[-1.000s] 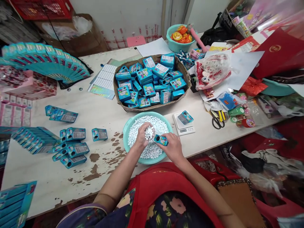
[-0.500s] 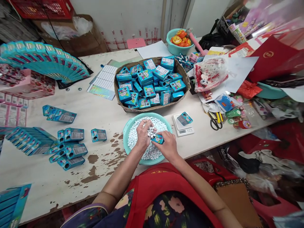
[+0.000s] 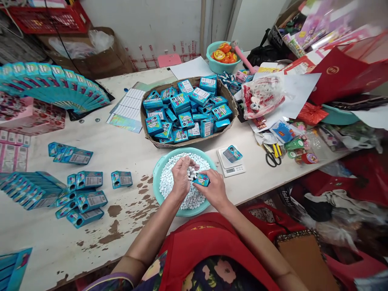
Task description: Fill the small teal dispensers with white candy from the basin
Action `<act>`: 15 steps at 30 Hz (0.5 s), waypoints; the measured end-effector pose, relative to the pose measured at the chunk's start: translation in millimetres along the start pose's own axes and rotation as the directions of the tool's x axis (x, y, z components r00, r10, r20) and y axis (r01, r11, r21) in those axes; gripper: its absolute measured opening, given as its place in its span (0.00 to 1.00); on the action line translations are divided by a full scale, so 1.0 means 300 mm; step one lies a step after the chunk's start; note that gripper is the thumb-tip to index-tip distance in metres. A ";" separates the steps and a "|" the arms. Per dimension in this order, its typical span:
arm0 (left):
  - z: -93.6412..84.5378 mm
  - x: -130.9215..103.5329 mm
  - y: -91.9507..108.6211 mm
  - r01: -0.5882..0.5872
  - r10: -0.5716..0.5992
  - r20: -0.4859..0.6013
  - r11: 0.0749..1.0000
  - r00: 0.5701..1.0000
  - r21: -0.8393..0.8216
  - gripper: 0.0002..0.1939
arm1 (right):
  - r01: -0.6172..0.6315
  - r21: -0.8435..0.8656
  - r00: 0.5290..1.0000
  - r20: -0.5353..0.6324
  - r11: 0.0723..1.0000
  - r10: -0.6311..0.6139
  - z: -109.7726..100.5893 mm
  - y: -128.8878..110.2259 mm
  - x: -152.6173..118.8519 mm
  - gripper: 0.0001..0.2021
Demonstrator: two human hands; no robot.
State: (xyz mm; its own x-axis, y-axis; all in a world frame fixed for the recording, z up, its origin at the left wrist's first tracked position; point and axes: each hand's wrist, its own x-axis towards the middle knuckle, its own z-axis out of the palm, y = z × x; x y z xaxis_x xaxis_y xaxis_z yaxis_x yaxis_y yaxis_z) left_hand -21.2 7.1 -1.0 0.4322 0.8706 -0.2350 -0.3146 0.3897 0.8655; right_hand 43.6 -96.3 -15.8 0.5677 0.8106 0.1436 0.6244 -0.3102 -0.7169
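Observation:
Over a turquoise basin (image 3: 156,182) full of small white candies (image 3: 169,167), both my hands meet. My left hand (image 3: 182,177) is cupped around a small heap of the candies. In my right hand (image 3: 215,186) is a small blue candy box (image 3: 201,180), gripped between thumb and fingers, its end turned toward the candies in my left palm. The box's opening is hard to make out. Right of the basin, a white digital scale (image 3: 235,169) carries another blue box (image 3: 233,153).
Behind the basin stands a cardboard tray (image 3: 188,144) heaped with blue boxes. Several boxes with round openings (image 3: 121,179) stand at left, near fanned display packs (image 3: 81,91). Scissors (image 3: 273,158), a plastic bag (image 3: 263,99) and clutter lie at right.
The whole view has shifted slightly, so the table contents sit a little lower and further left. My hands keep nearly the same pose, with the box still held against the candies.

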 end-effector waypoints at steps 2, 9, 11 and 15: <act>0.006 0.000 0.003 -0.011 0.011 -0.003 1.000 1.000 -0.009 0.14 | 0.002 0.013 1.000 -0.012 1.000 -0.001 -0.004 -0.002 0.002 0.12; 0.018 0.001 0.004 0.052 -0.053 0.025 0.998 0.998 0.039 0.19 | -0.005 0.054 1.000 -0.006 0.999 0.005 0.000 0.017 -0.006 0.13; 0.018 0.000 0.003 0.044 -0.046 0.025 0.997 0.999 0.061 0.17 | -0.004 0.051 1.000 -0.008 0.999 0.004 -0.006 0.018 -0.007 0.13; 0.023 -0.003 0.008 -0.035 0.034 0.029 0.998 0.999 0.046 0.13 | -0.005 0.077 1.000 -0.028 0.997 0.007 -0.032 0.003 -0.001 0.14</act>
State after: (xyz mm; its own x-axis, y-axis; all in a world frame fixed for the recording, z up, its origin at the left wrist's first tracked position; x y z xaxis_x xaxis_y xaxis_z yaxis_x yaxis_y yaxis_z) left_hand -16.6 5.3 4.4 0.4455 0.8743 -0.1928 -0.2906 0.3449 0.8925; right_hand 49.3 -101.6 -10.0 0.5869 0.7941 0.1581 0.5785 -0.2747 -0.7680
